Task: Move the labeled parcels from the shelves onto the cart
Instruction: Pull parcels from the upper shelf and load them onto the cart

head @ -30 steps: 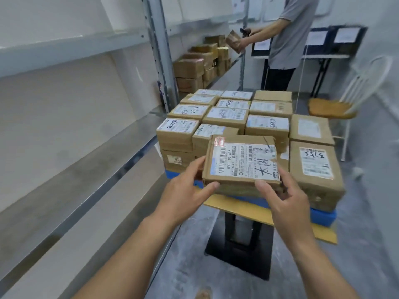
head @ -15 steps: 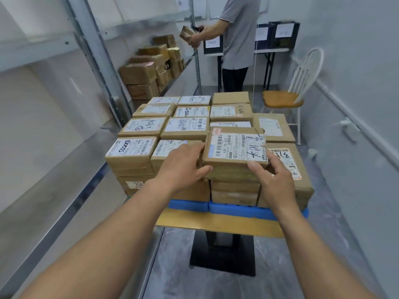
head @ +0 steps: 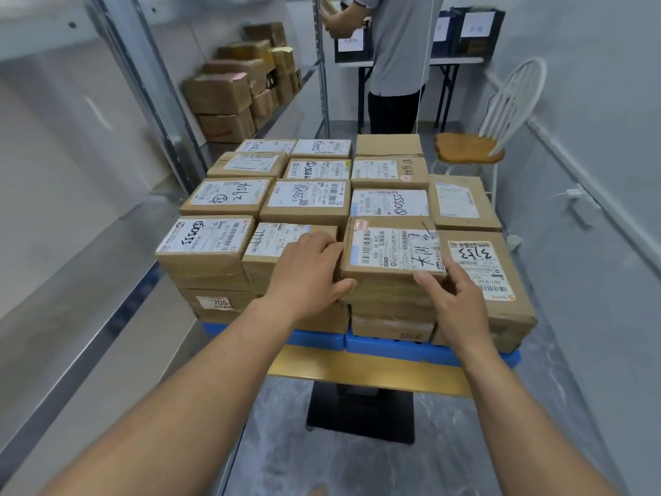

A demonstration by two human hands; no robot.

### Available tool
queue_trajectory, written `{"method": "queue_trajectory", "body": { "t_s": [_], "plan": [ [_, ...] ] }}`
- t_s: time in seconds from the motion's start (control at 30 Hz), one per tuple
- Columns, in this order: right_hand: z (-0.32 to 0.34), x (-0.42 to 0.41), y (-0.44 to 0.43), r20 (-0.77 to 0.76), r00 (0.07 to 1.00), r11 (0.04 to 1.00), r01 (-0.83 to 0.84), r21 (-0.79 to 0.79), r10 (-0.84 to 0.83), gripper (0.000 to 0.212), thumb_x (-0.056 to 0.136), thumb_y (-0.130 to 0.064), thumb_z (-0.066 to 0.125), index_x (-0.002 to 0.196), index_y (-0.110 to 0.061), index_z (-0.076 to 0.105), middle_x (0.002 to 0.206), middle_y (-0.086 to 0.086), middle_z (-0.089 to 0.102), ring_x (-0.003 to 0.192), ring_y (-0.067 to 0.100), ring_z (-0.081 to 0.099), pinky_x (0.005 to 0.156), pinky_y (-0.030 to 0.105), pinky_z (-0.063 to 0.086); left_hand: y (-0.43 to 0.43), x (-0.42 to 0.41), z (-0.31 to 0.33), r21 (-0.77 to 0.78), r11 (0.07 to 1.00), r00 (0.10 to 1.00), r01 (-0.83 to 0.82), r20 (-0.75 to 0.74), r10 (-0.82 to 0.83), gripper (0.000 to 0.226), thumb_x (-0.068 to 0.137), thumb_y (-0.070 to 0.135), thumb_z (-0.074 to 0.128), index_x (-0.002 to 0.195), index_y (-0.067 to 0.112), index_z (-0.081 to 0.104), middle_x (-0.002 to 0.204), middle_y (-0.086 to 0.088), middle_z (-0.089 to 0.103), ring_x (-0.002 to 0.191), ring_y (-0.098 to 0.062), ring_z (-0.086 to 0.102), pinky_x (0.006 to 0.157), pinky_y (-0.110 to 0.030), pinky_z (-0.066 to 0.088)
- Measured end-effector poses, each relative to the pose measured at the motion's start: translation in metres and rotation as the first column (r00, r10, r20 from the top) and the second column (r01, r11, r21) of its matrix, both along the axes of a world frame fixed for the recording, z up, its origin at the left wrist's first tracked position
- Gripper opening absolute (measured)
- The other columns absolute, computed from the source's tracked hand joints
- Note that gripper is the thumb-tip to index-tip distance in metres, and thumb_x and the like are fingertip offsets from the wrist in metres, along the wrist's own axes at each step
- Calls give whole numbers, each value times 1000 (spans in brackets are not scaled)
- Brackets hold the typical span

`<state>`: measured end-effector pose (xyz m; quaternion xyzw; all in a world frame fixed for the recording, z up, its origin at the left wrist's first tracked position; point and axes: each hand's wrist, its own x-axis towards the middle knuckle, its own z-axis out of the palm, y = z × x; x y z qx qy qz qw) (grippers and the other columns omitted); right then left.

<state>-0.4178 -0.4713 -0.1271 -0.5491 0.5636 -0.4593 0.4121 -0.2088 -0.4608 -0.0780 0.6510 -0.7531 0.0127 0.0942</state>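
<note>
Left hand (head: pixel 307 270) and right hand (head: pixel 452 298) clasp the labeled parcel (head: pixel 391 247) by opposite sides atop the near stack on the cart (head: pixel 393 347); the stiff carton looks light and easily gripped there.

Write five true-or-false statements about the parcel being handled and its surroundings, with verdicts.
1. The left hand and the right hand both hold one parcel. True.
2. That parcel's label faces down. False: it faces up.
3. The chair stands left of the cart. False: it stands to the right.
4. The shelf is cleared of boxes. False: brown boxes remain at its far end.
5. A person stands beyond the cart. True.
</note>
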Motion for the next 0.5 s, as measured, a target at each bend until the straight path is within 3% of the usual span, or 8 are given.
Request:
{"method": "queue_trajectory", "body": {
  "t_s": [0.13,0.27,0.43,0.5],
  "plan": [
    [0,-2,-5,-31,1000,1000,1,-1,-1,54,87,-36,65,138,-25,50,120,-17,59,105,-3,53,93,19,39,-2,0,0,-10,1000,1000,-4,12,4,56,87,53,54,131,19,47,131,3,44,117,-18,40,96,-29,30],
    [-3,-2,-5,-53,999,1000,-1,14,2,57,86,-42,64,139,-26,48,127,-9,59,116,9,53,103,35,43,-2,-2,0,-9,1000,1000,-16,25,16,56,87,54,53,131,19,47,131,2,43,118,-19,39,97,-30,29],
    [2,-1,-2,-87,996,1000,-23,3,24,47,89,-41,61,133,-25,52,119,-14,59,110,7,53,94,27,43,0,-4,1,-4,1000,999,-23,32,23,57,88,52,52,134,18,44,133,1,42,120,-19,38,98,-30,29],
    [6,-1,1,-119,993,1000,-24,4,25,36,90,-39,61,123,-33,49,111,-20,53,105,5,50,91,25,40,1,-4,3,12,1000,999,-26,29,25,58,89,52,52,135,19,41,134,1,41,120,-19,38,97,-30,29]
  ]
}}
